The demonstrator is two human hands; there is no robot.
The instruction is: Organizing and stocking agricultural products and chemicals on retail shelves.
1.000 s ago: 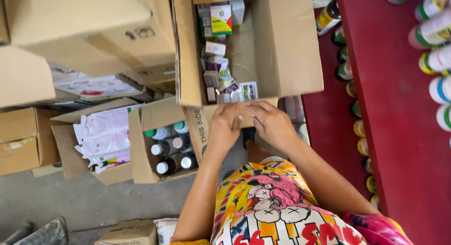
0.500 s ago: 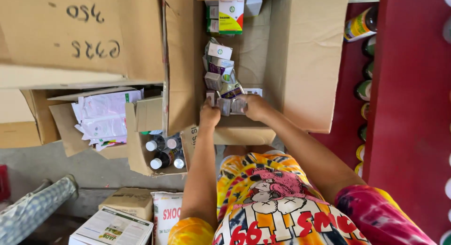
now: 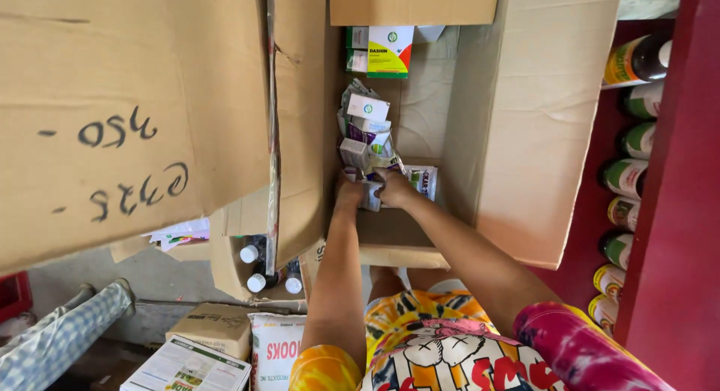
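A: Item one: large open cardboard carton (image 3: 525, 136), flaps up. Contents?

B: Small white-and-purple boxes (image 3: 365, 128), loosely heaped along the left wall, about six or seven visible; exact count not possible, some buried. One yellow-and-green box (image 3: 390, 52) at the far end, a white one beside it.

A: Hands?

B: Left hand (image 3: 349, 190) and right hand (image 3: 395, 187) both inside the carton, at the near end of the heap. Right closed around one small box; left pressed against the same cluster, grip hidden, cannot tell.

A: Progress?

B: Judged midway: far floor of carton bare, heap untidy, most boxes neither lined up nor lifted out.

A: Surroundings?

B: Three white-capped bottles (image 3: 255, 271) in a smaller carton at left. Eight bottles (image 3: 626, 177) counted on the red shelf (image 3: 675, 211) at right, lying in a column. One printed sack (image 3: 277, 350) on the floor.
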